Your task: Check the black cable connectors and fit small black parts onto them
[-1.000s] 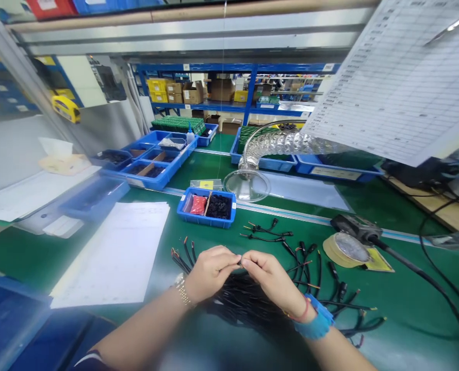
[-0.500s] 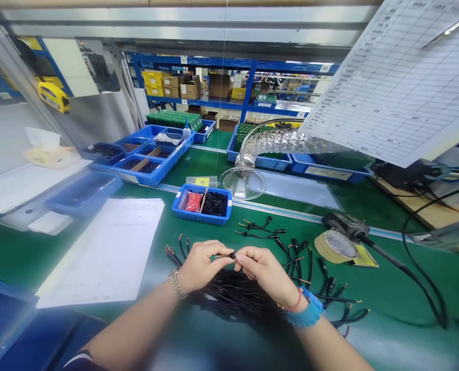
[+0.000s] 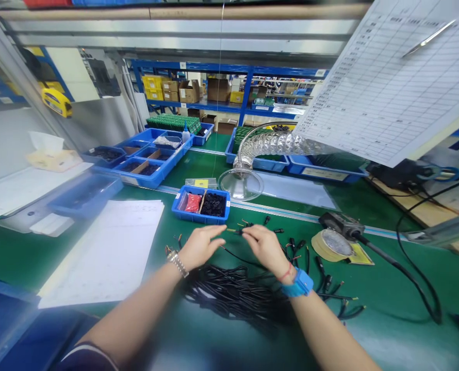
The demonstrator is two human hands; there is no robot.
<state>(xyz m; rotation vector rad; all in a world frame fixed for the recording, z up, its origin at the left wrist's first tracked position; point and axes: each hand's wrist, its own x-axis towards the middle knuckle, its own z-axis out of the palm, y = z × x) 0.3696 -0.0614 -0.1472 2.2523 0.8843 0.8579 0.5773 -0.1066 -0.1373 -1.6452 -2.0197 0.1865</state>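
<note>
1. My right hand [image 3: 266,250] has the wired piece [image 3: 235,231], a slim lead with a dark body and a bare, yellowish wire end, pinched between thumb and fingertips, with no gap that I can see.
2. My left hand [image 3: 198,248] is partly open, thumb and fingers spread apart. The wire end points towards it, but I see nothing gripped there; whether a fingertip touches the wire, I cannot tell.
3. The piece is up between my two hands, above the far edge of the black cable bundle [image 3: 233,296] on the green bench [image 3: 399,299].
4. As for progress, the dark body is already on the piece, though I cannot tell whether it is seated for good.
5. Short leads with black ends [image 3: 327,282] lie loose to the right of the bundle, and a few more lie just beyond my right hand. Which of them are finished, I cannot tell.
6. Many small black parts [image 3: 214,205] remain in the blue tray [image 3: 200,217], beside a red packet [image 3: 193,202].
</note>
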